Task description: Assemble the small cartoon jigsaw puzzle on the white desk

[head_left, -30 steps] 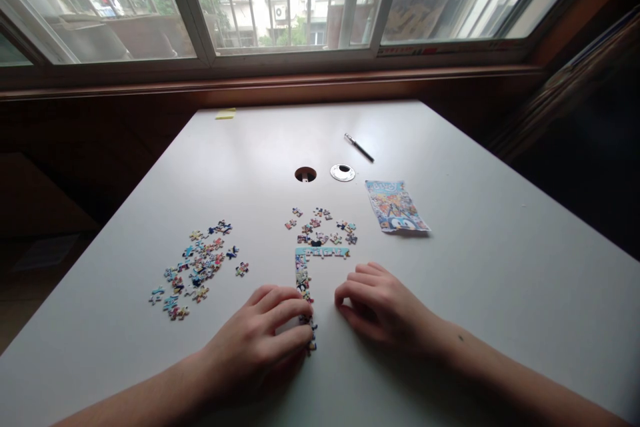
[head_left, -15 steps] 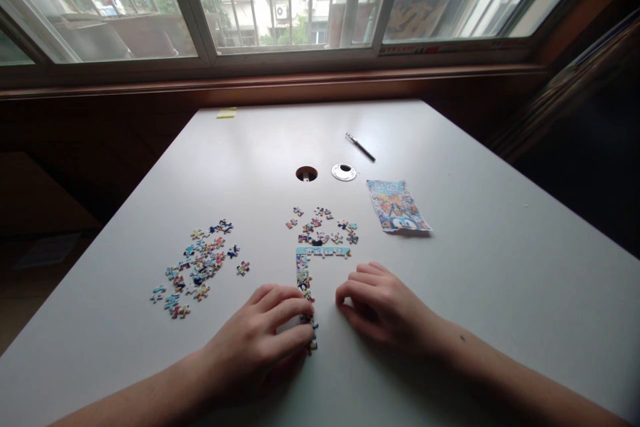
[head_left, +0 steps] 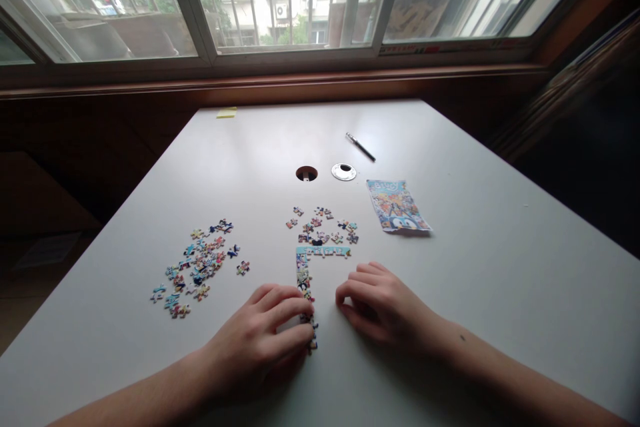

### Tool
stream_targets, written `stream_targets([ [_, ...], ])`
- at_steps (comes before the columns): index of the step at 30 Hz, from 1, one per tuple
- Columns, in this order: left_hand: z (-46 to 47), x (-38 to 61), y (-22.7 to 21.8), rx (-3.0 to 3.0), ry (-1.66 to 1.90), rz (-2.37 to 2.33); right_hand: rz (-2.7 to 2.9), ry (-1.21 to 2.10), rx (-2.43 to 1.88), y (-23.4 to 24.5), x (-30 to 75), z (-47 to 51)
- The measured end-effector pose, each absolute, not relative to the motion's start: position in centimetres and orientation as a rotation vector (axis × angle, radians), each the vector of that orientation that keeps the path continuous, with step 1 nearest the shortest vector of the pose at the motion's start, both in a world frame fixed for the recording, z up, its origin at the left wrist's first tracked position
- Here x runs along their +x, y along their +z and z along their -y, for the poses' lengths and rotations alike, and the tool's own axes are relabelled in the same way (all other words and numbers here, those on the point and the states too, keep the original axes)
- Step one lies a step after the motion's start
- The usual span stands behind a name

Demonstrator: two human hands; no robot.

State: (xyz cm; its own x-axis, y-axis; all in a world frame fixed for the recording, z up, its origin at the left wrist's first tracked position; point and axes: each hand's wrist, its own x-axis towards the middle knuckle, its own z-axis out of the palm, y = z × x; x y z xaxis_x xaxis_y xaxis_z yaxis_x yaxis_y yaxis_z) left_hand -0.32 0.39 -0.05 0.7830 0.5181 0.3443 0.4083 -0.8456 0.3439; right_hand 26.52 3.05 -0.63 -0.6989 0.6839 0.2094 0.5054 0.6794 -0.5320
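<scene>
Neither hand has moved. Left hand [head_left: 260, 340] pinches the puzzle strip's [head_left: 303, 277] lower end between curled fingers; right hand [head_left: 383, 303] rests half-curled, empty, on the table [head_left: 500, 267].

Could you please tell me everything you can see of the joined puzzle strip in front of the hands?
The joined puzzle strip is an L of small, colourful, cardboard-looking pieces, flat on the white table. A light blue bar forms its far end; a column runs from the bar's left end toward the person. The left hand touches its near end; the right hand lies beside it, apart.
</scene>
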Motion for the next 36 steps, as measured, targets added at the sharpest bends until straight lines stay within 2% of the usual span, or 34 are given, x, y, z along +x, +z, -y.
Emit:
stream_targets([
  [36,-0.30,-0.30,-0.02,2.713,0.630,-0.729,2.507,0.637,-0.943,-0.68,26.56,-3.07],
])
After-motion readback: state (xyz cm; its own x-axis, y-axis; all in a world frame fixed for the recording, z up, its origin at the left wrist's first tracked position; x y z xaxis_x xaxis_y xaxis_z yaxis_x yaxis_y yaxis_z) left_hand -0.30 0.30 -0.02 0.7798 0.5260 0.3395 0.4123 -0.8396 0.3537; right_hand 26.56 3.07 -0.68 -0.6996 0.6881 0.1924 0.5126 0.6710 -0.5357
